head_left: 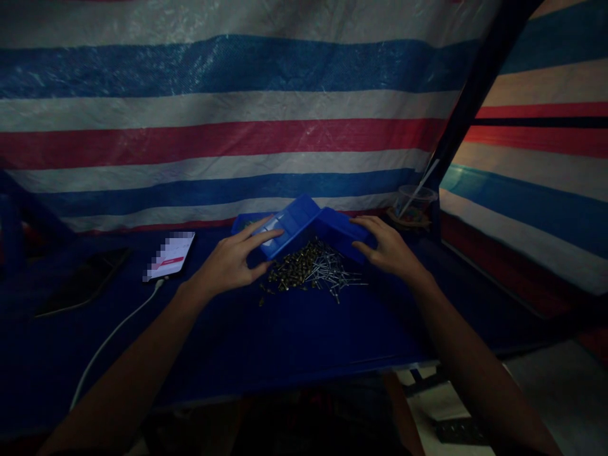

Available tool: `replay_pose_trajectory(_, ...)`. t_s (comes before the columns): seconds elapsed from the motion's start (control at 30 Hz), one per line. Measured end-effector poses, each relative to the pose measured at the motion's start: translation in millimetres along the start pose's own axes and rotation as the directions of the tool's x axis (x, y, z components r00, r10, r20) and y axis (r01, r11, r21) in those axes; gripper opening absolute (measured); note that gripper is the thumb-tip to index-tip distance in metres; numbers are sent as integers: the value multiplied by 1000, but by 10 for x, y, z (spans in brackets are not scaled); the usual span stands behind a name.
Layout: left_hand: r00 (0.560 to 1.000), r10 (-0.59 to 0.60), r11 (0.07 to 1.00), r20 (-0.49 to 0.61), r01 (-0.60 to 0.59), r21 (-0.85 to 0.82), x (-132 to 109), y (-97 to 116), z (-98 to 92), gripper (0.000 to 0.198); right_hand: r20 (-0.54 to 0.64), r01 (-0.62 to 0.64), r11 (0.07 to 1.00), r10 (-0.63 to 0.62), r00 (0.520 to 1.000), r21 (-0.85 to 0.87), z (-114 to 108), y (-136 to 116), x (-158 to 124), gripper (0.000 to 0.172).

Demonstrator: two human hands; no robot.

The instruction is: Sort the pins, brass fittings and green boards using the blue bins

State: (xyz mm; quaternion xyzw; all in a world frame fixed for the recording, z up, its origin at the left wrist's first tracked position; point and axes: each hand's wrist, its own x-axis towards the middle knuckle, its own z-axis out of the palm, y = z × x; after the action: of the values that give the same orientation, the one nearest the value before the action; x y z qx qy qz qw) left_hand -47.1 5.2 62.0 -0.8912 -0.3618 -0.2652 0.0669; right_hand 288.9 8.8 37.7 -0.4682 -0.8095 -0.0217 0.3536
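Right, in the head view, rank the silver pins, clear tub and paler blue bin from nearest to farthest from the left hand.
From the left hand:
1. Paler blue bin: against its fingers.
2. Silver pins: to its right.
3. Clear tub: far right, back.

The left hand [230, 259], right hand [392, 249] and both forearms [142, 351] are bare. Dark clothing [304, 424] shows at the bottom, details lost in shadow.

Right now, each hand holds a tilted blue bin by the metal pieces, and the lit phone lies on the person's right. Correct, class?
Not quite: in the head view, the lit phone lies on the person's left. The left hand and right hand do each hold a tilted blue bin by the metal pieces.
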Motion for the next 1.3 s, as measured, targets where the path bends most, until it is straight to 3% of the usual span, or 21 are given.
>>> replay_pose_trajectory(0.1, 999, 14, 1000, -37, -14, -13, -15, -46, 72, 58, 15, -44, 999, 44, 999, -29, -13, 96, -8, 44)
replay_pose_trajectory(0.2, 989, -10, 1000, -150, 6, -26, -21, -96, 109, 58, 2, -117, 986, 118, 993, -116, -7, 225, 5, 37)
replay_pose_trajectory(0.33, 932, -93, 996, -349, 90, -25, -11, -144, 83, 60, -96, -215, 946, 198, 976, -241, 114, 405, 143, 34)
replay_pose_trajectory(0.43, 898, -119, 993, -423, 115, -36, -8, -188, 56, 62, -119, -185, 942, 157, 980, -280, 276, 520, 328, 37)
replay_pose_trajectory(0.7, 878, -261, 964, -402, 215, -157, -46, -336, 80, 63, -30, 62, 992, -66, 997, -106, 537, 582, 637, 47)
replay_pose_trajectory(0.9, 820, -440, 859, -366, 266, -437, -60, -433, 125, 67, 26, 144, 989, -144, 989, 22, 498, 448, 552, 52)
replay_pose_trajectory(1.03, 809, -487, 804, -328, 269, -531, -45, -433, 156, 67, -5, 192, 980, -192, 981, 52, 496, 385, 401, 49)
replay_pose_trajectory(1.17, 810, -510, 770, -288, 281, -572, -23, -444, 211, 64, -95, 138, 989, -132, 987, 56, 543, 383, 316, 48)
replay_pose_trajectory(1.23, 804, -522, 752, -285, 275, -599, 11, -465, 252, 63, -208, 54, 997, -44, 977, 47, 533, 435, 339, 50)
replay_pose_trajectory(1.3, 799, -539, 717, -268, 268, -643, 90, -471, 295, 61, -338, -67, 997, 75, 938, 34, 480, 549, 386, 50)
